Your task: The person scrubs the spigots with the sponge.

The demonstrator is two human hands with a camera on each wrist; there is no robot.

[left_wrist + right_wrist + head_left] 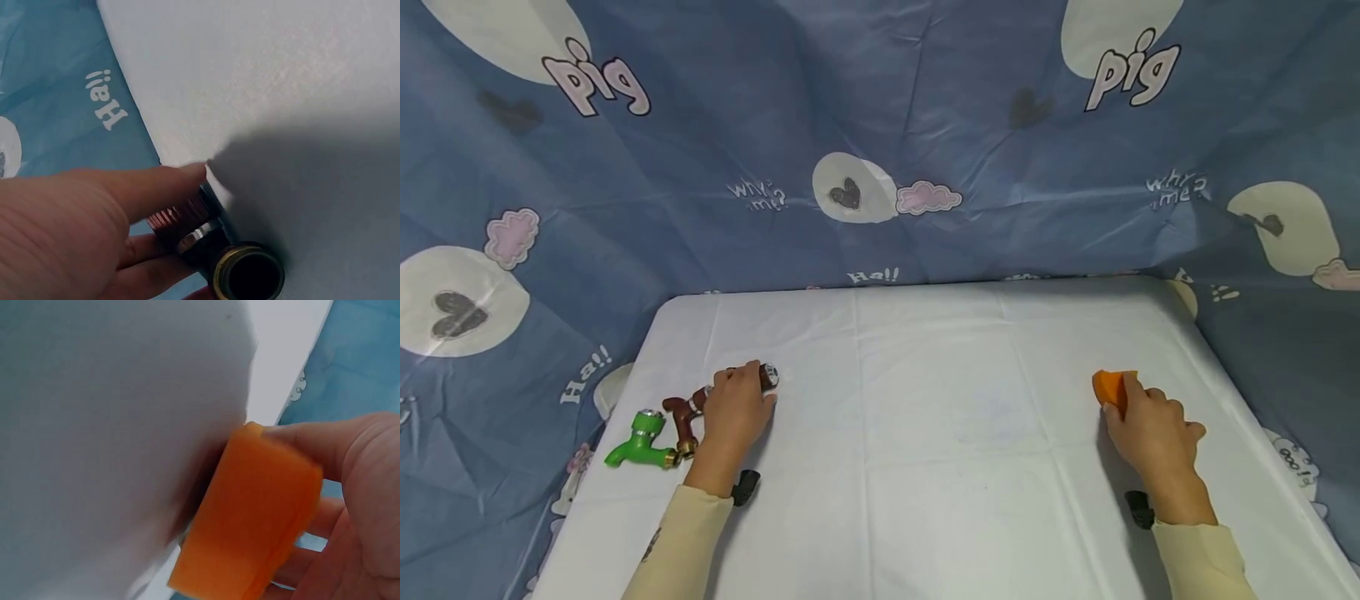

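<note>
At the table's left side, my left hand point(737, 412) grips a dark brown tap point(768, 377) from above. In the left wrist view, the thumb and fingers lie around its ribbed brown handle, and the tap's round opening with a brass rim point(249, 275) faces the camera. Beside this hand lie another brown tap point(681, 421) and a green tap point(640, 442), whose brass ends are close together. Far to the right, my right hand point(1153, 429) pinches an orange folded cloth point(247, 515) between thumb and fingers, just over or on the table; contact cannot be told.
A white cloth covers the table point(940, 442). Blue printed fabric point(880, 108) rises behind it and hangs at both sides. Small black wrist-worn pieces show beside the left wrist point(745, 487) and the right wrist point(1139, 508).
</note>
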